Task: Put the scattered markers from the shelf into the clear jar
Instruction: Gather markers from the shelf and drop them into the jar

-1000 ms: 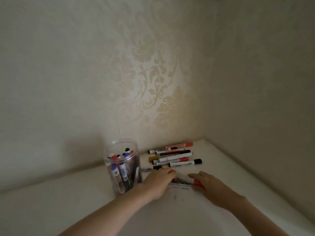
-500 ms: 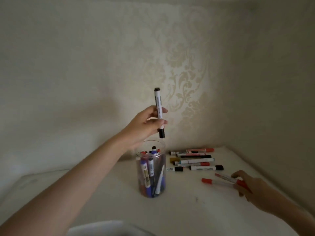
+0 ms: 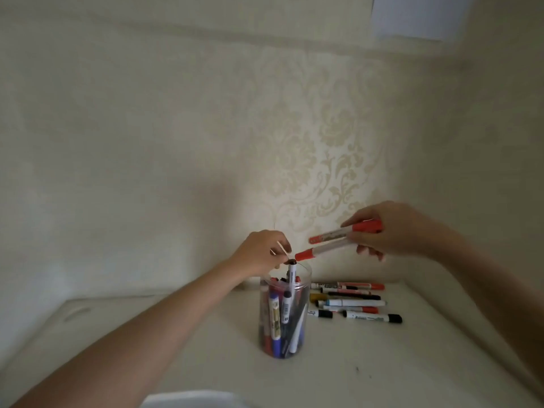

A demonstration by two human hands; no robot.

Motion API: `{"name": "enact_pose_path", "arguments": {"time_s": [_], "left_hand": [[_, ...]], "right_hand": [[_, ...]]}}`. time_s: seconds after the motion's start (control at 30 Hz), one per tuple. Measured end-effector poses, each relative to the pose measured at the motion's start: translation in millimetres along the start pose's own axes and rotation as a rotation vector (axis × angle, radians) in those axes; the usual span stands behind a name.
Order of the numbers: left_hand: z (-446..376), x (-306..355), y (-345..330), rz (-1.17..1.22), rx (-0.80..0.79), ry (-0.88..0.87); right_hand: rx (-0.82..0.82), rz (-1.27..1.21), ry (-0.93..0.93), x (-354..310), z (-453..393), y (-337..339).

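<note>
White shelf [image 3: 176, 348], patterned wall behind. L hand [image 3: 259, 254] fingers releasing black-capped marker [image 3: 85, 278] into clear jar [image 3: 284, 313]; R hand [image 3: 394, 231] grips two red markers [image 3: 332, 242] above jar. Approx. eight markers [image 3: 353, 303] remain right of jar.

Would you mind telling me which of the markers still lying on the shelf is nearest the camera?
The white marker with the black cap at its right end, frontmost in the pile right of the clear jar. The other loose ones lie behind it, closer to the wall.
</note>
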State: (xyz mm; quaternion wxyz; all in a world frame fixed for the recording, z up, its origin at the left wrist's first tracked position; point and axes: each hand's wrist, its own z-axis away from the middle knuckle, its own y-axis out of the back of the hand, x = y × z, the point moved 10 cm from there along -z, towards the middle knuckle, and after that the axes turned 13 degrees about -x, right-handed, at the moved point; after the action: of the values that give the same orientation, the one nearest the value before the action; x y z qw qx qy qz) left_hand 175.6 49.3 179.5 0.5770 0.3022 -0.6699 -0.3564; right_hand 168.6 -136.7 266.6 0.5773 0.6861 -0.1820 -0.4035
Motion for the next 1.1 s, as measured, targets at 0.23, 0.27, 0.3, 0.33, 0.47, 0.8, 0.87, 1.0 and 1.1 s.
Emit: {"name": "enact_pose_path", "arguments": {"time_s": [0.23, 0.27, 0.3, 0.33, 0.47, 0.8, 0.87, 1.0, 1.1], "left_hand": [[1, -9, -37, -0.366, -0.255, 0.059], [3, -10, -36, -0.334, -0.262, 0.067], [4, -10, -28, -0.275, -0.212, 0.058], [5, -10, -14, -0.208, -0.112, 0.038], [16, -15, 20, -0.067, 0.127, -0.045], [17, -19, 7, 0.048, 0.1, -0.123], [13, -15, 4, 0.041, 0.089, -0.125], [11, -4, -7, -0.029, 0.034, -0.156], [7, -7, -34, -0.202, -0.155, -0.081]], "right_hand": [[-0.216, 0.093, -0.04, -12, -41, -31], [-0.241, 0.114, -0.049, -13, -45, -34], [-0.268, 0.131, -0.054, -15, -49, -38], [-0.3, 0.143, -0.057, -16, -54, -43], [-0.422, 0.167, -0.073, -22, -78, -68], [-0.322, 0.264, -0.022, -27, -103, -119], [-0.358, 0.308, -0.036, -22, -99, -130], [-0.111, 0.144, 0.027, -14, -90, -93], [0.188, 0.009, 0.055, 13, -68, -52]]}}
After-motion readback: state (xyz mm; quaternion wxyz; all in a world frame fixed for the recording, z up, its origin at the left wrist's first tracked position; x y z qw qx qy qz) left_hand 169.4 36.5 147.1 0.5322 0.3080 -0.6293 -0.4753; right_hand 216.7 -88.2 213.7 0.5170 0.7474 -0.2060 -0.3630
